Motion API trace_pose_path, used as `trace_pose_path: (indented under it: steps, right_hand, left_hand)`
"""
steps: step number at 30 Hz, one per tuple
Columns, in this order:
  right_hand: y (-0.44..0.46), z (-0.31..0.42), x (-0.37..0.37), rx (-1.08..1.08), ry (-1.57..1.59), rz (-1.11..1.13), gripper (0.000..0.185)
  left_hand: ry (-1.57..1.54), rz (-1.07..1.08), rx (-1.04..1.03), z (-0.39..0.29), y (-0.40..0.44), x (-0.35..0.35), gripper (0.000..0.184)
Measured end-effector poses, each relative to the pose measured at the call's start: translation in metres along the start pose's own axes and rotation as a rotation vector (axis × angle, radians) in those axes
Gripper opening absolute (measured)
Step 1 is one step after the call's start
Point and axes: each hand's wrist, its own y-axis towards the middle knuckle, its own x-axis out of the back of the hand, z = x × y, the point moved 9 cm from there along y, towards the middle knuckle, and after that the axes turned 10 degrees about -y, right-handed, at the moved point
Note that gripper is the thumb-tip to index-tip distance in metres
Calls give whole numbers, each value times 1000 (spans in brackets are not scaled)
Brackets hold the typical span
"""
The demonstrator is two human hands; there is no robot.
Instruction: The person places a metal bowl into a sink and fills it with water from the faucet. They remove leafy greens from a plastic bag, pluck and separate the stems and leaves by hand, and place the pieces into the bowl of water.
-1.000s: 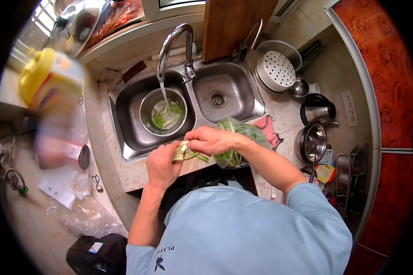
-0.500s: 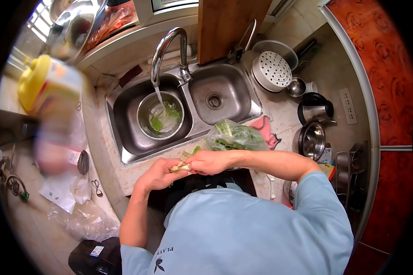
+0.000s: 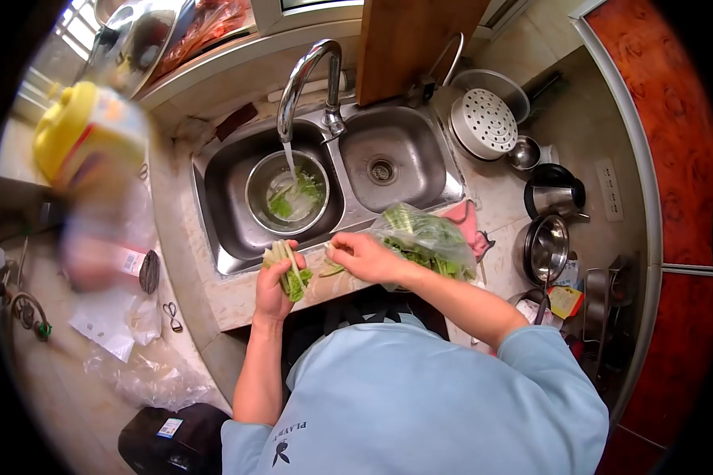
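My left hand (image 3: 272, 291) is closed around a bunch of leafy greens (image 3: 295, 285), pale stems pointing up and leaves hanging below the fingers. To its right, at the counter's front edge, my right hand (image 3: 363, 258) has its fingers pinched together, with a small pale stem piece at the tips. A green scrap (image 3: 333, 271) lies on the counter just under those fingers. Beside my right hand is a clear plastic bag (image 3: 428, 237) of greens. Water runs from the faucet (image 3: 337, 87) into a metal bowl (image 3: 249, 198) holding water and some leaves, in the left sink basin.
The right basin (image 3: 420, 170) shows its drain. Along the right stand a white perforated steamer (image 3: 483, 127), a kettle (image 3: 550, 194) and metal bowls (image 3: 548, 241). A pink cloth (image 3: 463, 222) lies behind the bag. A blurred yellow-capped container (image 3: 87, 142) and plastic wrapping (image 3: 146, 368) are at left.
My hands have moved apart from where they met over the stems. The left now holds the bunch upright; the right has shifted toward the bag. The view has shifted slightly.
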Motion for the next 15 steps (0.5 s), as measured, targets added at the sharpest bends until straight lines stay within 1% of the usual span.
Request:
trace_pose_path:
  steps: [1, 2, 3, 4, 5, 6, 7, 8, 9, 11, 13, 15]
  right_hand:
    - [-1, -9, -13, 1, 1, -1, 24]
    - [-2, -15, -16, -2, -146, -49, 24]
    - [-1, -22, -7, -3, -311, -115, 25]
    - [3, -33, -9, 6, -404, -127, 26]
    - [5, -42, -17, 10, -486, -129, 28]
    - [7, -51, -23, -24, -587, -95, 27]
    - [8, -53, -26, -56, -687, -57, 27]
    - [7, -57, -29, -77, -701, -7, 32]
    - [5, -57, -31, -74, -708, -17, 32]
    - [4, -51, -26, -18, -713, -109, 33]
    - [3, -44, -18, -9, -708, -135, 35]
    - [2, -41, -14, -52, -620, -82, 36]
  left_hand:
    - [39, -13, 1, 1, 2, 3, 35]
    - [68, -30, -26, 2, 4, 12, 36]
    - [71, -82, 0, 1, 6, 11, 35]
    - [58, -94, -12, 1, 14, 17, 32]
    - [48, -120, -22, 2, 21, 25, 30]
    - [49, -99, -23, 3, 31, 25, 30]
    - [44, -151, 0, 5, 39, 32, 28]
    - [37, -208, 22, 7, 45, 39, 27]
    - [37, -196, 19, 6, 51, 41, 27]
    - [-16, -201, 62, 10, 68, 45, 28]
    - [-11, -209, 67, 9, 80, 45, 30]
    - [-48, -244, 75, 8, 89, 48, 32]
